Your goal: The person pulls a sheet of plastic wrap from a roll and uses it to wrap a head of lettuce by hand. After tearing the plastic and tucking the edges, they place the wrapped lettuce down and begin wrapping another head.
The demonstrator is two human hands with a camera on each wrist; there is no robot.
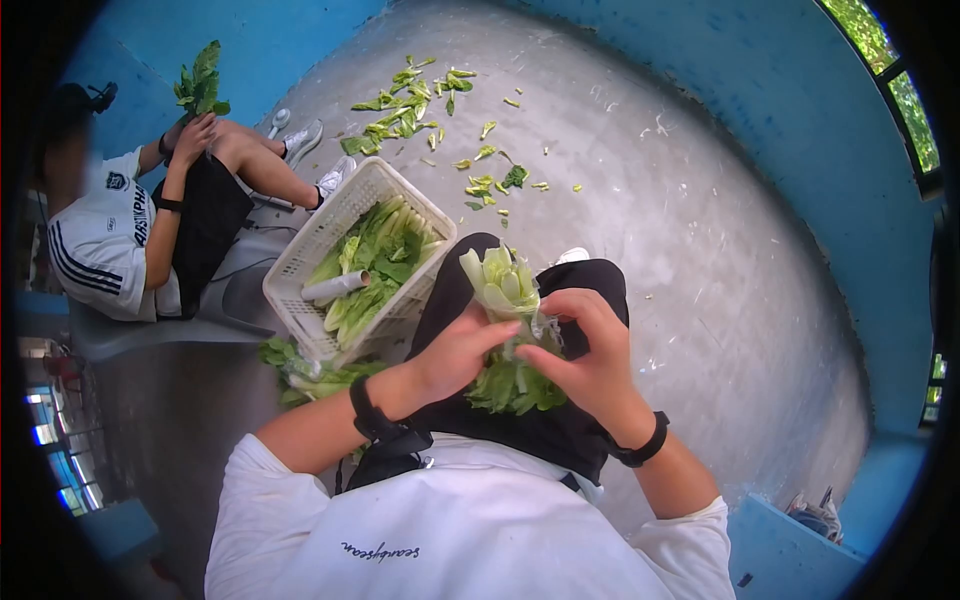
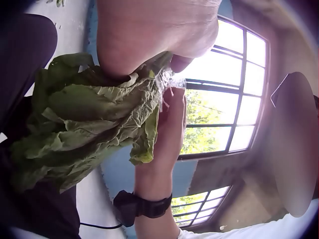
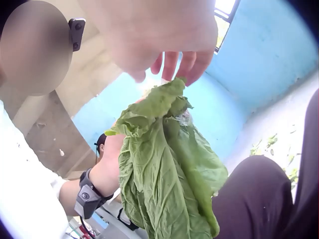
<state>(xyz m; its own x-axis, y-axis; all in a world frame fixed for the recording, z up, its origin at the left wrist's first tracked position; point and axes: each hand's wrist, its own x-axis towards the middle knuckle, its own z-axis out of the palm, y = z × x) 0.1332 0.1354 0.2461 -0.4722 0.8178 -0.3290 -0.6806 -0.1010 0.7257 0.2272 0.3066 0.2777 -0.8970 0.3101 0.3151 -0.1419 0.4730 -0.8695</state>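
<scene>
A head of leafy greens [image 1: 503, 282] with pale stalks stands stalk end up over the person's lap. The left hand [image 1: 455, 352] grips it around the middle, thumb across the front. Below the hands hang its broad green leaves [image 3: 164, 169]. Clear plastic film [image 2: 171, 80] wraps the greens at the middle. Across from the left hand, the right hand [image 1: 592, 352] pinches at this film with thumb and fingers bent around the side of the bunch. The left fingers behind the greens are hidden in the head view.
A white plastic crate [image 1: 290, 262] holds more greens [image 1: 385, 250] and a whitish roll [image 1: 336, 288]. Other greens [image 1: 315, 380] lie beside it. Loose leaves [image 1: 405, 110] are scattered over the concrete floor. At the left a seated person [image 1: 120, 230] holds another bunch [image 1: 203, 82].
</scene>
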